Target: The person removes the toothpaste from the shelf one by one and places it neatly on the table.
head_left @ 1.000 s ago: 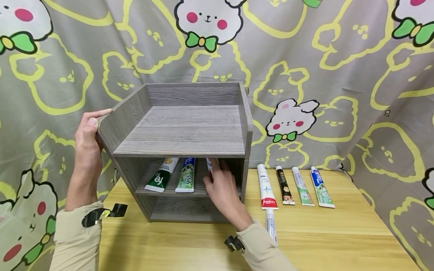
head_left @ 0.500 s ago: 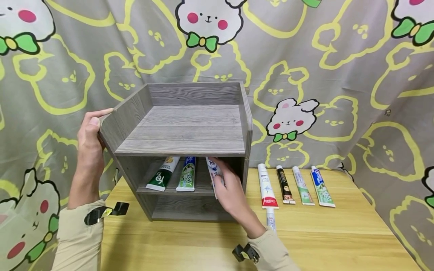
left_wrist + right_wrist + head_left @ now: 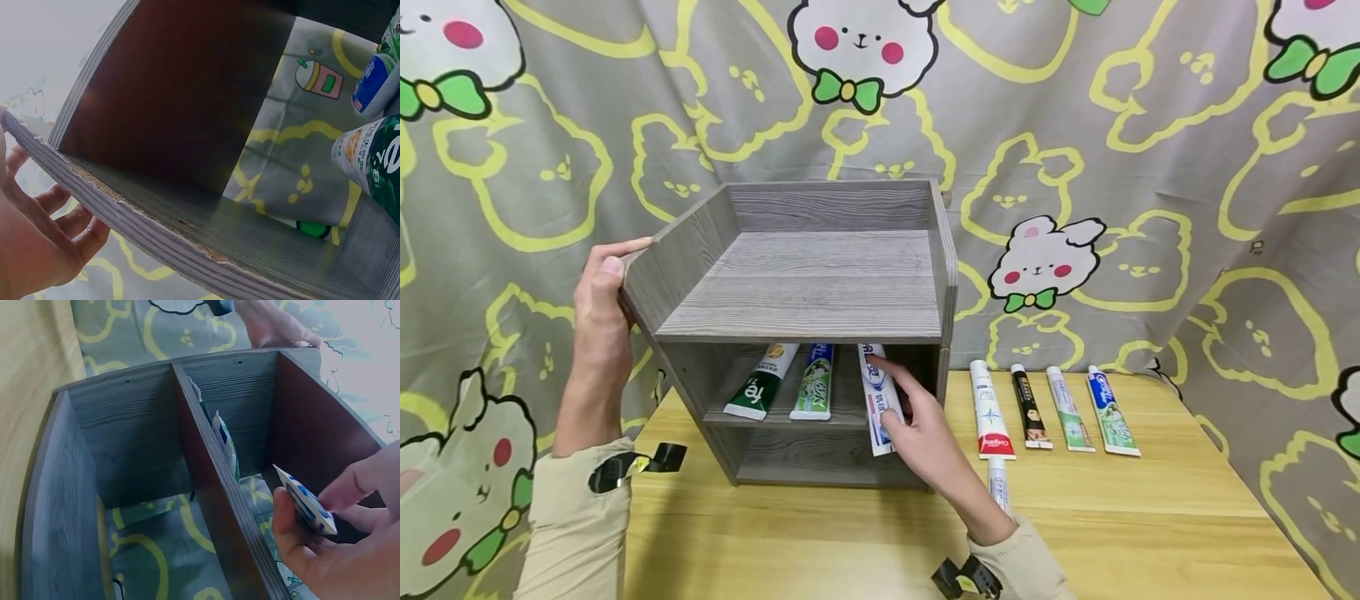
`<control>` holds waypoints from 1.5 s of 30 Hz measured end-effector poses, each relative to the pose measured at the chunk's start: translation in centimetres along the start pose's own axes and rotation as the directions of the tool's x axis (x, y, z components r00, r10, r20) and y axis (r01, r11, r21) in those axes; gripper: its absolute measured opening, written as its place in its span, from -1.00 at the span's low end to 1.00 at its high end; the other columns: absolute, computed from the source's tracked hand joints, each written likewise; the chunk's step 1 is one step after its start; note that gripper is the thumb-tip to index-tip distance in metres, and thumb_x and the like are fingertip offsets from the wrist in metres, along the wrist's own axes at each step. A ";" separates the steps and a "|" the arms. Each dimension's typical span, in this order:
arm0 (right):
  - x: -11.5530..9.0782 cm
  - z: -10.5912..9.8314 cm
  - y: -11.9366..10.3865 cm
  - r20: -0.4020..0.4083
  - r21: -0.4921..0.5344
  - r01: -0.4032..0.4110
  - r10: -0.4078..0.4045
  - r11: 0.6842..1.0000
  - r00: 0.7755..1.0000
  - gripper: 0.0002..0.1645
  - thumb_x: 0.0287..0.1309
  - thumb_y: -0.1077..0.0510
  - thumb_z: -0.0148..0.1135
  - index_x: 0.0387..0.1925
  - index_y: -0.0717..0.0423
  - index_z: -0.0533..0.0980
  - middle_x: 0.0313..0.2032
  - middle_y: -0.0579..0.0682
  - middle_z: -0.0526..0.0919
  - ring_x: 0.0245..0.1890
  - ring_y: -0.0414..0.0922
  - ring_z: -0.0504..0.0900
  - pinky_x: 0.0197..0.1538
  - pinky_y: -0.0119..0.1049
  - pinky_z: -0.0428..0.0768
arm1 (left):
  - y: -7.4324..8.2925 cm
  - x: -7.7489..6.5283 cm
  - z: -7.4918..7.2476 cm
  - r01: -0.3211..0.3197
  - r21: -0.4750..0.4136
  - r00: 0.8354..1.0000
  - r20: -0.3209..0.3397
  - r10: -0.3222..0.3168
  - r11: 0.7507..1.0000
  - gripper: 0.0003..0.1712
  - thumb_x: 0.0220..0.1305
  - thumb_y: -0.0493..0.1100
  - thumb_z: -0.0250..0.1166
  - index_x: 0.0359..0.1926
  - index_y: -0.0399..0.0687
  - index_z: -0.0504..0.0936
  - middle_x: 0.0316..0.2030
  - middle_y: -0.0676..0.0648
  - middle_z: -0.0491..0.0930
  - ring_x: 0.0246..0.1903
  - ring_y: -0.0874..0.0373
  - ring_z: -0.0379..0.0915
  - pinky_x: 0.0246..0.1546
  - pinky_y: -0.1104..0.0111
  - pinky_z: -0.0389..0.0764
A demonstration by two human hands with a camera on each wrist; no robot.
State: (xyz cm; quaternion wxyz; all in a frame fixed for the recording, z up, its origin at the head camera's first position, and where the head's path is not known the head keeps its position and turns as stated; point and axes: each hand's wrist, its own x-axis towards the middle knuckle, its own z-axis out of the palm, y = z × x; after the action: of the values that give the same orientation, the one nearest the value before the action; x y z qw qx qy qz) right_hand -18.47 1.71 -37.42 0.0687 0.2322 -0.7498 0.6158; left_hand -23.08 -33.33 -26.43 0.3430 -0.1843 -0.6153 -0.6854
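My left hand (image 3: 599, 321) grips the upper left side panel of a grey wood-grain shelf unit (image 3: 820, 283), thumb on the front edge; the left wrist view shows its fingers (image 3: 75, 222) on the panel's outer side. With thumb and fingers, my right hand (image 3: 928, 437) pinches a white and blue toothpaste tube (image 3: 878, 396) at the right of the middle compartment. This tube's flat end sticks out past the shelf front. Left of it lie a dark green and white toothpaste tube (image 3: 762, 385) and a blue and green one (image 3: 814, 387), flat ends forward.
Right of the unit, a row of toothpaste tubes lies on the wooden table (image 3: 1120, 517): a Colgate tube (image 3: 991, 412), a black tube (image 3: 1030, 408), a white and green tube (image 3: 1070, 408) and a blue-green tube (image 3: 1112, 412). A small white tube (image 3: 998, 483) lies in front, partly behind my right arm.
My right hand has come back from deep in the middle compartment, drawing the white and blue toothpaste tube forward past the shelf edge. My left hand stays on the side panel.
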 end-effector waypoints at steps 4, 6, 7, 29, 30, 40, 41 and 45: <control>-0.6 -0.6 -0.1 0.040 0.070 -0.035 0.033 0.997 0.999 -0.17 0.20 0.53 -0.01 0.45 -0.07 0.38 0.31 0.21 0.45 -0.06 0.05 0.67 -0.25 -0.26 0.71 | 0.1 0.0 0.0 0.014 -0.008 1.000 0.010 -0.014 1.000 -0.57 0.45 -0.07 0.10 0.17 -0.20 0.61 -0.22 -0.21 0.55 -0.33 0.04 0.45 -0.41 0.36 0.45; -1.0 -0.9 -0.2 0.055 0.092 -0.053 0.048 0.994 0.997 -0.16 0.18 0.53 0.01 0.45 -0.08 0.38 0.31 0.19 0.43 -0.03 0.05 0.67 -0.24 -0.24 0.72 | 0.0 0.1 0.0 0.017 -0.004 1.000 0.010 -0.017 1.000 -0.58 0.45 -0.07 0.09 0.17 -0.19 0.62 -0.22 -0.21 0.56 -0.34 0.04 0.46 -0.42 0.36 0.45; -1.2 -1.0 -0.2 0.061 0.096 -0.059 0.054 0.994 0.997 -0.15 0.16 0.53 0.02 0.44 -0.09 0.38 0.29 0.18 0.44 -0.05 0.03 0.67 -0.25 -0.24 0.72 | 0.0 0.1 0.0 0.018 -0.004 1.000 0.008 -0.018 1.000 -0.58 0.45 -0.07 0.09 0.17 -0.19 0.62 -0.22 -0.21 0.56 -0.34 0.04 0.46 -0.42 0.36 0.45; -4.4 -2.9 -0.4 0.140 0.097 -0.066 0.052 0.993 0.989 -0.23 0.13 0.52 0.28 0.29 -0.15 0.48 0.11 0.11 0.56 -0.06 0.01 0.73 -0.24 -0.17 0.74 | 0.1 0.0 0.0 -0.006 -0.014 1.000 0.004 0.006 1.000 -0.55 0.44 -0.07 0.12 0.17 -0.26 0.62 -0.25 -0.24 0.56 -0.38 0.05 0.45 -0.45 0.37 0.45; -4.6 -2.9 -0.5 0.135 0.090 -0.064 0.051 0.994 0.990 -0.24 0.13 0.51 0.29 0.28 -0.17 0.49 0.10 0.09 0.58 -0.08 0.00 0.73 -0.25 -0.18 0.74 | 0.1 0.0 0.0 -0.007 -0.016 1.000 0.004 0.007 1.000 -0.55 0.43 -0.07 0.12 0.16 -0.26 0.62 -0.25 -0.24 0.56 -0.38 0.05 0.45 -0.45 0.36 0.45; -6.1 -4.2 -0.6 0.063 -0.052 -0.051 0.054 0.997 0.997 -0.31 0.15 0.44 0.37 0.22 -0.22 0.53 -0.06 -0.06 0.64 -0.11 -0.02 0.59 -0.19 -0.24 0.72 | 0.0 0.0 -0.1 0.033 -0.001 0.999 0.035 -0.033 0.999 -0.57 0.43 -0.08 0.08 0.18 -0.18 0.62 -0.22 -0.21 0.53 -0.33 0.03 0.44 -0.43 0.36 0.45; -6.2 -4.4 -0.6 0.065 -0.055 -0.049 0.053 0.997 0.996 -0.31 0.15 0.44 0.37 0.22 -0.21 0.54 -0.05 -0.06 0.64 -0.10 -0.03 0.60 -0.18 -0.24 0.71 | 0.1 0.1 -0.2 0.034 0.001 0.999 0.036 -0.034 0.999 -0.57 0.44 -0.08 0.08 0.18 -0.18 0.62 -0.21 -0.20 0.53 -0.33 0.03 0.44 -0.43 0.36 0.45; -6.8 -5.1 -0.5 0.079 -0.064 -0.035 0.040 0.997 0.996 -0.32 0.17 0.44 0.37 0.22 -0.21 0.53 0.01 -0.09 0.64 -0.07 -0.05 0.61 -0.17 -0.23 0.72 | 0.2 0.1 -0.3 0.030 -0.004 0.999 0.026 -0.030 1.000 -0.58 0.44 -0.09 0.08 0.17 -0.18 0.62 -0.22 -0.20 0.54 -0.35 0.04 0.44 -0.44 0.37 0.44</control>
State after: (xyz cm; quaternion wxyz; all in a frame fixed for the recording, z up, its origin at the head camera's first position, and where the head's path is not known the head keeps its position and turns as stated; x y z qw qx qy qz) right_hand -13.13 8.30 -38.44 0.0341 0.2404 -0.7750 0.5835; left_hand -22.98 -33.69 -26.25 0.3244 -0.1846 -0.6209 -0.6893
